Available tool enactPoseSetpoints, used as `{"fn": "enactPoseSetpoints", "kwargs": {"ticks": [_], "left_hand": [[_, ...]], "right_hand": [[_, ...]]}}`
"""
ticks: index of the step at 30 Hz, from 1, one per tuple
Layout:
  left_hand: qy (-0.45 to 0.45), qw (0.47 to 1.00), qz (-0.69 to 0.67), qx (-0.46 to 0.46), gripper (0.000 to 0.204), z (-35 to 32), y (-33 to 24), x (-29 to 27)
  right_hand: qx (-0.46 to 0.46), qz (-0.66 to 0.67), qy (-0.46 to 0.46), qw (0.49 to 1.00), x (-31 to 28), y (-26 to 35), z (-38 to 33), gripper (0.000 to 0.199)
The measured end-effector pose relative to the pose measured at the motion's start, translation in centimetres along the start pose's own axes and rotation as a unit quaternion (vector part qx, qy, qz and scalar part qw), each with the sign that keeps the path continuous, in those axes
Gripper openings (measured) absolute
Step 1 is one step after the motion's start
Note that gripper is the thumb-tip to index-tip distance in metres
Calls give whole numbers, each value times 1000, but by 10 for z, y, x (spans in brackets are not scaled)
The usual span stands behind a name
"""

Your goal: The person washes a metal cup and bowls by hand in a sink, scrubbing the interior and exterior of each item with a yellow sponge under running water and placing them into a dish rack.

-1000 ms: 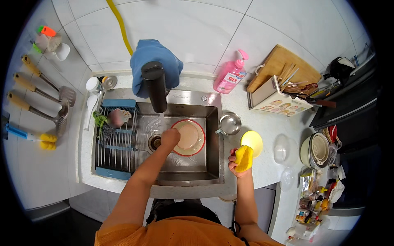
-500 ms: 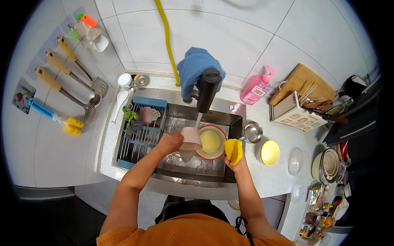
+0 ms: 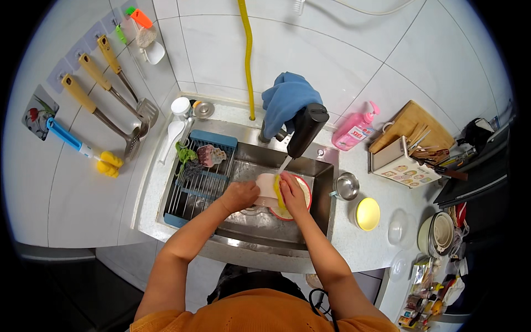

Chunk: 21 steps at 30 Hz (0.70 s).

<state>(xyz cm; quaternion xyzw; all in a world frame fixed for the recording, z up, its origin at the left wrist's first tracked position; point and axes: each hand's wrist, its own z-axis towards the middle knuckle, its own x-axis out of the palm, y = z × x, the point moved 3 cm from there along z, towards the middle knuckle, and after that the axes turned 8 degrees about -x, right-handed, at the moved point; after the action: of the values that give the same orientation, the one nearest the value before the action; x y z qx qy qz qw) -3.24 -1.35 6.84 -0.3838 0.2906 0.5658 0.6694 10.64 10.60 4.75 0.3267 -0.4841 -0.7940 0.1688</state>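
My left hand grips a pale pinkish bowl by its side, tilted over the sink. My right hand presses a yellow sponge against that bowl; the fingers cover part of the sponge. Underneath, on the sink floor, sits a red-rimmed basin, mostly hidden by my right hand and the bowl. Water runs from the black faucet just above my right fingertips. A blue cloth drapes over the faucet's back.
A blue-ended drying rack spans the sink's left side, with greens on it. To the right stand a metal cup, a yellow bowl and a pink soap bottle. A utensil holder stands beside a cutting board.
My right hand has moved left with the yellow sponge, from beside the basin to the pinkish bowl. My left hand keeps hold of the bowl. The whole view has shifted slightly.
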Motion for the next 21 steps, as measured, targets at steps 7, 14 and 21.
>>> {"fn": "enactPoseSetpoints", "kwargs": {"ticks": [7,14,21], "left_hand": [[-7,999,-47,-1,16,5,-3,-7],[-110,898,-262,-337,20,-3,-5,5],[-88,908,-223,-343,18,-16,2,23]], "right_hand": [[481,411,23,774,10,-36,-16,49],[452,625,-53,634,30,-1,-23,42],[300,478,-127,815,11,-20,-8,43]]}}
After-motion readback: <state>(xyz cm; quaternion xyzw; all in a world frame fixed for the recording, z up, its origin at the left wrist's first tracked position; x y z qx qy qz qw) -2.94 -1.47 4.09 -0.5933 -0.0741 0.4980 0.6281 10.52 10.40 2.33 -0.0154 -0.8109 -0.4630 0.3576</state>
